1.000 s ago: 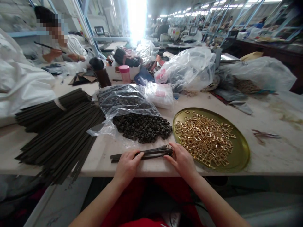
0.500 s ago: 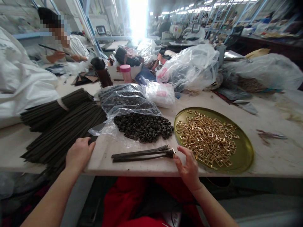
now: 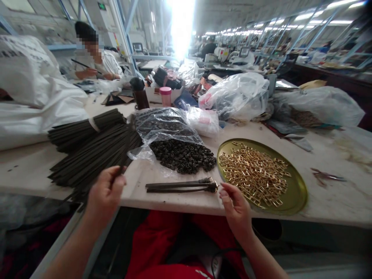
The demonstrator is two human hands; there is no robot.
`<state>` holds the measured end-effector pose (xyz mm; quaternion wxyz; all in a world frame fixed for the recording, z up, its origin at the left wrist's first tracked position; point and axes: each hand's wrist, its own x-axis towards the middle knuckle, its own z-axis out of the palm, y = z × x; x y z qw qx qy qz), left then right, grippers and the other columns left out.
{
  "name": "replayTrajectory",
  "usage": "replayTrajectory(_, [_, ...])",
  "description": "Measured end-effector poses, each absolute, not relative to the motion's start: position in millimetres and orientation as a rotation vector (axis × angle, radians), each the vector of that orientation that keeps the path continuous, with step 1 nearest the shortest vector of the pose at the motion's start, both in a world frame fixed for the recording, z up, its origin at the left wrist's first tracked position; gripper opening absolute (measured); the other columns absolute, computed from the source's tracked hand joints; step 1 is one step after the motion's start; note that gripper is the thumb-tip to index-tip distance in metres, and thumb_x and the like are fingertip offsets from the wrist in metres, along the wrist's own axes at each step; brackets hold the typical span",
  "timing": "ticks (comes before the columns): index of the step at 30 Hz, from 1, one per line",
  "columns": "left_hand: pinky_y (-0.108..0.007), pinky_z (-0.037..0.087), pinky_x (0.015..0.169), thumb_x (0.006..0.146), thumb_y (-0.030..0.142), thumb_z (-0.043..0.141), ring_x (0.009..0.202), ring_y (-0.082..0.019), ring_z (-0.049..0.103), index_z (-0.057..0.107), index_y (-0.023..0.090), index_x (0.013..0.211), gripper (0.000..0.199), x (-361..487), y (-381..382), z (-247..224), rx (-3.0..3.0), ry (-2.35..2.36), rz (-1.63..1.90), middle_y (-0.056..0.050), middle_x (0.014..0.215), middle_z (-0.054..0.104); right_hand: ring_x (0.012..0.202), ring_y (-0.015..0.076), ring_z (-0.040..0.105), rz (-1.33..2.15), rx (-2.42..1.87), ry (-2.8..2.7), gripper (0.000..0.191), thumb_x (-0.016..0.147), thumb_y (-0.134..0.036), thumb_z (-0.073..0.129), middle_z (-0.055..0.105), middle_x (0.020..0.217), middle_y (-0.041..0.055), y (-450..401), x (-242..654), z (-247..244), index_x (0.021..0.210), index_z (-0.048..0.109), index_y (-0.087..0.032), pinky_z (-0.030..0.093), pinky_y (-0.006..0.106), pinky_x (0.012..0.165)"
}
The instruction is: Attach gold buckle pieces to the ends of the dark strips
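A dark strap (image 3: 127, 143) rises from between the thumb and fingers of my left hand (image 3: 106, 192), in front of a big pile of dark straps (image 3: 95, 155). My right hand (image 3: 236, 207) is pinched just right of a few straps with gold buckles (image 3: 177, 186) lying near the table's front edge; whatever is between its fingertips is too small to make out. Gold buckles (image 3: 252, 174) lie heaped on a round gold tray (image 3: 298, 190) to the right. Small black loops (image 3: 183, 155) spill from a clear bag (image 3: 168, 120) in the middle.
Pliers (image 3: 328, 176) lie right of the tray. Behind stand a dark bottle (image 3: 140, 93), a pink-lidded jar (image 3: 165, 97) and a stuffed plastic bag (image 3: 238, 95). A white sack (image 3: 37, 93) fills the left. A person (image 3: 97, 62) sits at the back left.
My left hand has lifted a strap upright from the pile. My right hand's fingers have drawn closer together beside the buckled straps. The whole view has shifted slightly.
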<state>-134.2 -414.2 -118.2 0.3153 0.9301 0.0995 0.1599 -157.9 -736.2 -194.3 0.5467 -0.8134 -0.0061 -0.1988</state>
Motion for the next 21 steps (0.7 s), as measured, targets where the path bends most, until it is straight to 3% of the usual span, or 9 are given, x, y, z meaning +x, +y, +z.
replayTrajectory(4, [-0.019, 0.033, 0.046, 0.081, 0.027, 0.04, 0.05, -0.009, 0.042, 0.056, 0.015, 0.092, 0.023, -178.3, -479.9, -130.8, 1.899, -0.095, -0.565, 0.004, 0.06, 0.049, 0.052, 0.0103, 0.042, -0.027, -1.575, -0.027, 0.04, 0.085, -0.046, 0.044, 0.049, 0.066, -0.0027, -710.8, -156.3, -176.2, 0.115, 0.045, -0.02, 0.038, 0.024, 0.049])
replayTrajectory(7, [-0.017, 0.028, 0.041, 0.079, 0.023, 0.039, 0.041, -0.006, 0.038, 0.051, 0.013, 0.094, 0.021, -189.9, -511.4, -142.5, 1.561, -0.042, -0.939, 0.006, 0.054, 0.048, 0.047, 0.0082, 0.037, 0.048, -1.517, 0.086, 0.034, 0.079, -0.051, 0.051, 0.042, 0.054, -0.0061, -704.7, -150.5, -168.7, 0.092, 0.052, -0.019, 0.031, 0.021, 0.045])
replayTrajectory(10, [-0.017, 0.03, 0.041, 0.082, 0.028, 0.041, 0.039, -0.005, 0.042, 0.049, 0.013, 0.098, 0.024, -182.9, -525.6, -147.2, 1.362, 0.002, -0.966, 0.004, 0.057, 0.052, 0.045, 0.007, 0.035, 0.178, -1.482, 0.143, 0.035, 0.074, -0.052, 0.057, 0.039, 0.049, -0.0076, -701.9, -147.6, -168.1, 0.081, 0.051, -0.018, 0.028, 0.02, 0.044])
replayTrajectory(15, [-0.016, 0.025, 0.037, 0.081, 0.035, 0.046, 0.035, -0.004, 0.038, 0.053, 0.012, 0.097, 0.028, -162.3, -534.2, -147.2, 1.263, 0.03, -0.922, 0.005, 0.052, 0.051, 0.045, 0.0078, 0.04, 0.423, -1.307, 0.184, 0.041, 0.072, -0.05, 0.06, 0.048, 0.051, -0.007, -695.8, -147.8, -173.6, 0.097, 0.049, -0.019, 0.031, 0.019, 0.045])
replayTrajectory(21, [-0.016, 0.019, 0.035, 0.078, 0.034, 0.049, 0.033, -0.003, 0.037, 0.056, 0.011, 0.094, 0.029, -158.5, -534.4, -148.6, 1.25, 0.145, -0.901, 0.005, 0.05, 0.051, 0.052, 0.0068, 0.044, 0.37, -1.243, 0.231, 0.032, 0.08, -0.046, 0.054, 0.052, 0.061, -0.0035, -706.5, -139.3, -179.5, 0.093, 0.056, -0.017, 0.034, 0.019, 0.049])
